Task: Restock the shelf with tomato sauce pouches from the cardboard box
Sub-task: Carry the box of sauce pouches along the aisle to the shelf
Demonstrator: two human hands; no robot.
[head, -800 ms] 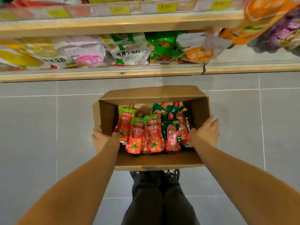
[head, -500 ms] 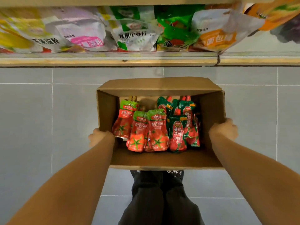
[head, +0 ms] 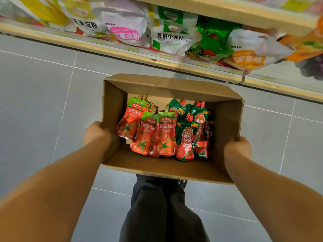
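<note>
Head view: left hand (head: 97, 132) and right hand (head: 238, 148) clasp opposite walls of the open brown cardboard box (head: 174, 169), held above the grey tiled floor (head: 38, 95). Red-and-green tomato sauce pouches (head: 163, 133) all lie inside, near the wooden shelf (head: 206, 68); restocking apparently not begun.

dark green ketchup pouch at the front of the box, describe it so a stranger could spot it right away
Find the open cardboard box held over the grey floor. Among its pouches, look right of centre at the near end. This ketchup pouch has a dark green top, unlike the light-green-topped pouches to its left.
</note>
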